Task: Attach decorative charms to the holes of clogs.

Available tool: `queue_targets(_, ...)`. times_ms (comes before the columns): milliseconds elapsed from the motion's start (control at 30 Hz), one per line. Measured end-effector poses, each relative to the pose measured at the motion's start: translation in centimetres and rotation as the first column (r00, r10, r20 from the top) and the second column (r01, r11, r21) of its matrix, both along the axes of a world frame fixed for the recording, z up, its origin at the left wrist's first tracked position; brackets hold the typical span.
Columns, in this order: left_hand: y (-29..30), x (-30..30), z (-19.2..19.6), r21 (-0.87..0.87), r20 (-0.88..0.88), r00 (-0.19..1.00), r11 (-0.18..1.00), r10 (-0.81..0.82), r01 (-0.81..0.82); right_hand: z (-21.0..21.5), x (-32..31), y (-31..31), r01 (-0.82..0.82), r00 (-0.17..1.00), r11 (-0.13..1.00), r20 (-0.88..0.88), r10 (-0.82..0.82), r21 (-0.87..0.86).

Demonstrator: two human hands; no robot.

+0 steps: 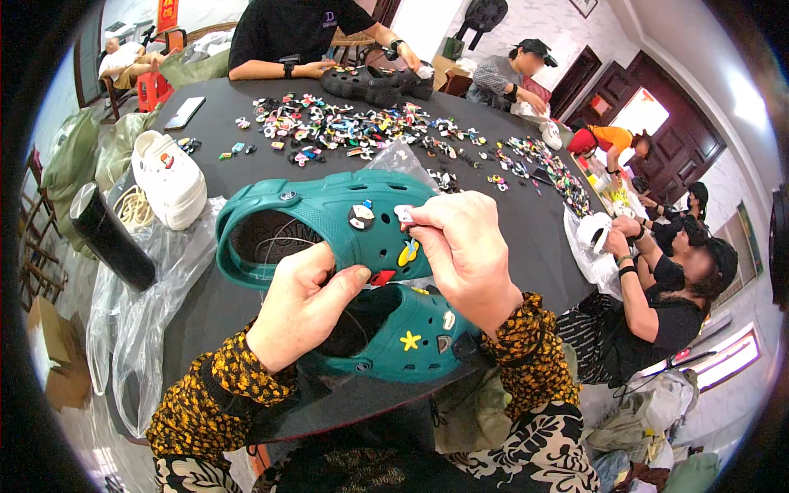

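Note:
My left hand grips the side of a teal clog, its thumb near a red charm on the upper. Between the thumb and fingertips of my right hand is a small white shoe charm, held against the clog's toe by the holes. A round black-and-white charm and a yellow-and-blue charm sit on the same upper. Just below, nearer me, lies a second teal clog bearing a yellow star charm and others. My left fingers are partly hidden inside the clog.
A large pile of charms spreads across the dark table. White clogs, a black cylinder, clear plastic bags and a phone are at left. People work around the table; one opposite handles black clogs.

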State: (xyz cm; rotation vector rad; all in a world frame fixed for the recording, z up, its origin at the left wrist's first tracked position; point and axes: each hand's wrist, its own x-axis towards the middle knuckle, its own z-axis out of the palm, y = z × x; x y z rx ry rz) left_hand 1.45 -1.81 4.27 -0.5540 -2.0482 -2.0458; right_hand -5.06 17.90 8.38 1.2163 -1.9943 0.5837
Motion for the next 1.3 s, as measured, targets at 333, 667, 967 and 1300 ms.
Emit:
queue_targets(333, -0.6, -0.7, -0.5, 0.255, 0.279, 0.958, 0.967, -0.061, -0.013, 0.2, 0.1, -0.7, 0.035, 0.999, 0.993, -0.036, -0.031, 0.109)
queue_targets(667, -0.6, -1.0, -0.6, 0.362, 0.325, 0.943, 0.931, -0.078, -0.047, 0.3, -0.2, -0.9, 0.025, 1.0, 0.997, 0.007, -0.025, 0.07)
queue_targets(967, 0.4, -0.5, 0.0, 0.435, 0.296, 0.95, 0.899, -0.095, -0.046, 0.6, -0.2, -1.2, 0.057, 0.997, 0.998, 0.06, -0.058, 0.026)
queue_targets(1300, -0.3, -0.3, -1.1, 0.018, 0.249, 0.969, 1.0, 0.001, -0.006, 0.3, -0.2, -1.8, 0.05, 0.996, 0.991, -0.078, -0.04, 0.123)
